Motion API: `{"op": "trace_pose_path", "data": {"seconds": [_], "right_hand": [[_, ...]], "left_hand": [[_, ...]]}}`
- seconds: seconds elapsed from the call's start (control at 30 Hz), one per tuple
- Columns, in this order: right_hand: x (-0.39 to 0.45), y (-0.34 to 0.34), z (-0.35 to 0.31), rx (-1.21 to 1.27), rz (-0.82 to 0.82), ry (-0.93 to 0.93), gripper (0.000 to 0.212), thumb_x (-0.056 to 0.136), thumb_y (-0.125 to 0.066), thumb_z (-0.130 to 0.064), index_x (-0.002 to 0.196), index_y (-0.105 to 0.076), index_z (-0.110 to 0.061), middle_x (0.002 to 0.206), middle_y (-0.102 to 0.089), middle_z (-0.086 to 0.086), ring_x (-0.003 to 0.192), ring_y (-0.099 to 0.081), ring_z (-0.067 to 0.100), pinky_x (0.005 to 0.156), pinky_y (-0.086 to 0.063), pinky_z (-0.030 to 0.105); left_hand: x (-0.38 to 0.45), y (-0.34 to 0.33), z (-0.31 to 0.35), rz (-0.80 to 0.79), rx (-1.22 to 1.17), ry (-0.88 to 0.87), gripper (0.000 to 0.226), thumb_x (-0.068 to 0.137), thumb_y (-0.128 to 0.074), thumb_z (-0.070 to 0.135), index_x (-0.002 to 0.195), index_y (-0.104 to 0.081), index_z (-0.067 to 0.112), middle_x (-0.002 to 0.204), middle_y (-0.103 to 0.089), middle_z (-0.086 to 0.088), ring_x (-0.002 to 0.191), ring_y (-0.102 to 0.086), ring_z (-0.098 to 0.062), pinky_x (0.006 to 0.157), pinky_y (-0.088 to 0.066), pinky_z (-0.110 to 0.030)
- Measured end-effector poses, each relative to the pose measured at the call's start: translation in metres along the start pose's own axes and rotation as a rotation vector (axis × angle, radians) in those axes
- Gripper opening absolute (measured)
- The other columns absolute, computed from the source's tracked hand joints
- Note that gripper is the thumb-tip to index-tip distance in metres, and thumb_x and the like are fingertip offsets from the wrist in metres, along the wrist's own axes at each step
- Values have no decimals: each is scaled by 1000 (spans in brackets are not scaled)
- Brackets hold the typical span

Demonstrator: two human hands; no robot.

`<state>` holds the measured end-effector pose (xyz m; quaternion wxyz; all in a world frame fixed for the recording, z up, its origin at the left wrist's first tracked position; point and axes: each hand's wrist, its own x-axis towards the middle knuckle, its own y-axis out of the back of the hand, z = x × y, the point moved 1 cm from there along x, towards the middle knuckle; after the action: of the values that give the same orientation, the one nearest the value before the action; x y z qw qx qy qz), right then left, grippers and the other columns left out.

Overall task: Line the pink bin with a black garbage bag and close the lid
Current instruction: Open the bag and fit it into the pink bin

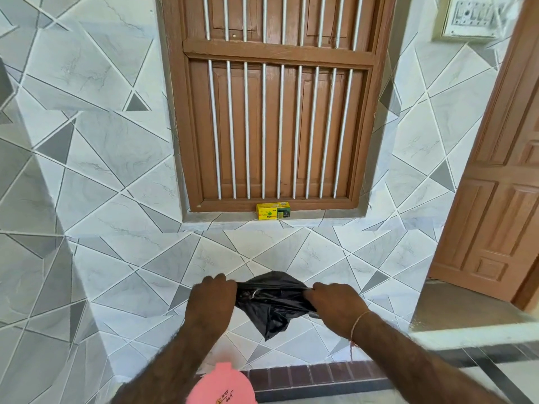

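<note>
Black plastic garbage bag point(272, 304) held up in the air in front of the tiled wall point(116, 199), bunched and crumpled, lower corner hanging to a point between the two forearms. Not yet in the bin.

Left hand point(211, 295): closed around the bag's left edge, knuckles toward the camera, fingers curled over the plastic. Right hand point(335, 301): pinching the bag's right edge, fingers closed on the material. A thin thread bracelet point(359, 322) sits on the right wrist. The bag is stretched between the two hands along its upper edge.

Pink bin point(221, 386): at the bottom edge of the view, below the left forearm, only its rounded pink top with a small tab visible. Some writing on the pink surface, too small to read. Cannot tell whether this surface is a lid in the shut position.

Surroundings: wall of grey and white tiles in an angular pattern. Above the bag, a brown wooden window point(277, 103) with vertical metal bars. On its sill stands a small yellow box point(272, 211), well apart from the hands. Wooden door point(495, 185) at right. Switch plate point(478, 16) at upper right.
</note>
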<state>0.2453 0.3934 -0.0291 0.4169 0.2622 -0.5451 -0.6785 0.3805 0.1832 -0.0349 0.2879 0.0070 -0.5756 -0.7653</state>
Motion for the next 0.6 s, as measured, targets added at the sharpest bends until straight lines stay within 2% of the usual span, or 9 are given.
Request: {"op": "trace_pose_path", "data": {"seconds": [0.1,0.17,0.23,0.27,0.33,0.4,0.47,0.53,0.6], "right_hand": [[4,5,-3,88,-29,-82,30,92,-42,-25,120,-49,-15,113,-63,11,100,-63,36,70,-38,35],[8,4,-5,179,-18,-206,32,93,-37,-33,114,-55,-15,112,-65,11,101,-63,35,73,-43,36],[10,2,-6,295,14,-348,51,96,-25,-51,108,-63,-18,108,-68,10,99,-64,33,76,-47,37],[11,-3,-5,359,29,-419,59,96,-21,-57,106,-65,-19,106,-69,10,98,-65,33,79,-49,37],[9,-10,-3,434,43,-543,55,96,-28,-56,105,-67,-18,106,-70,9,100,-65,32,82,-51,37],[5,-20,0,357,27,-595,33,94,-43,-35,113,-61,-16,114,-65,7,108,-62,30,85,-50,36],[1,-28,2,267,-30,-573,32,89,-47,-14,121,-51,-14,120,-58,7,113,-56,29,87,-50,38],[-3,-37,6,216,-68,-501,37,89,-47,-8,126,-45,-14,122,-53,9,113,-53,29,86,-50,40],[-5,-39,8,169,-61,-367,38,91,-47,-9,128,-45,-15,122,-49,10,112,-51,30,84,-50,43]], "left_hand": [[-5,5,8,23,110,55,34,36,-85,0,53,-60,13,48,-56,-5,41,-57,-28,42,-47,-29],[-6,10,13,75,118,122,12,65,-72,1,71,-67,10,69,-68,-9,65,-67,-33,57,-52,-35],[-5,13,17,158,-94,260,24,80,-54,-1,93,-71,9,94,-72,-10,92,-67,-33,79,-51,-37],[-6,7,17,199,-170,259,30,80,-51,-4,99,-71,8,100,-72,-10,97,-66,-32,85,-49,-36],[-9,-3,18,241,-211,149,35,75,-54,-10,99,-71,7,101,-72,-10,97,-66,-29,89,-47,-33],[-11,-15,14,176,-223,-16,39,61,-64,-17,90,-72,9,89,-73,-7,86,-67,-21,81,-47,-23],[-11,-17,8,59,-161,-139,40,52,-73,-14,82,-73,12,78,-73,-5,76,-68,-18,69,-52,-24],[-10,-13,1,-106,-72,-57,29,51,-81,1,75,-73,16,71,-70,-2,68,-69,-18,60,-55,-21],[-7,-14,-13,-117,-123,42,29,40,-87,10,61,-69,19,56,-64,1,51,-66,-15,45,-52,-19]]}}
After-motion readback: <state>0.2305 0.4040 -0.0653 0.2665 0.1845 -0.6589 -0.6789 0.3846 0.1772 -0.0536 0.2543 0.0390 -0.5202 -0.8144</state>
